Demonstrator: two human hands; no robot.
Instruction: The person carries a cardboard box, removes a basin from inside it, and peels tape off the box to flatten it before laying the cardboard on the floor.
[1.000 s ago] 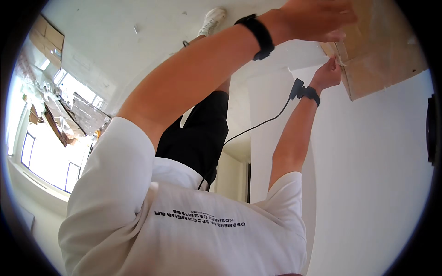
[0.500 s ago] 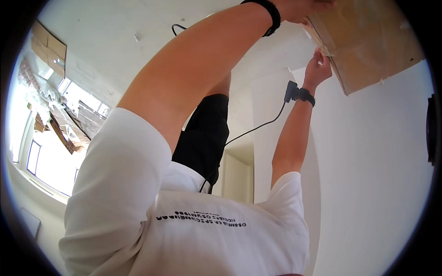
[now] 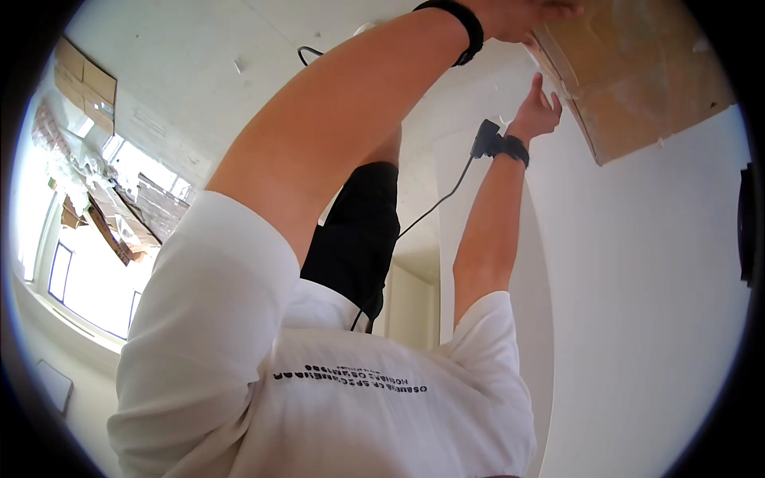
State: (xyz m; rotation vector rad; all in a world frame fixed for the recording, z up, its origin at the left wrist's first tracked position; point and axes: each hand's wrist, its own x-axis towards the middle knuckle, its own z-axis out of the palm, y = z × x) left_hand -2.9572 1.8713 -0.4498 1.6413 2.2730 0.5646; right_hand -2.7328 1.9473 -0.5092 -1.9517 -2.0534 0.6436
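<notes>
A brown cardboard box (image 3: 637, 80) fills the upper right, with shiny clear tape along its near edge. My left hand (image 3: 514, 17) reaches across to the box and grips its top left edge, fingers lying over the cardboard; the top of the frame cuts off part of this hand. Just below it, a little apart from the box edge, my right hand (image 3: 535, 113) is raised with its index finger up and its fingers spread. It holds nothing I can see. A black device (image 3: 485, 139) with a cable is strapped at my right wrist.
The black cable (image 3: 441, 199) runs from the wrist device down past my black shorts (image 3: 351, 231). A white wall (image 3: 637, 303) stands on the right. At the far left lie cardboard pieces (image 3: 86, 80) and crumpled clear plastic (image 3: 73, 163) near bright windows (image 3: 96, 279).
My right hand has come away from the box edge, moving left and slightly up, and its pinched fingers have spread. My left hand and the box have stayed almost still.
</notes>
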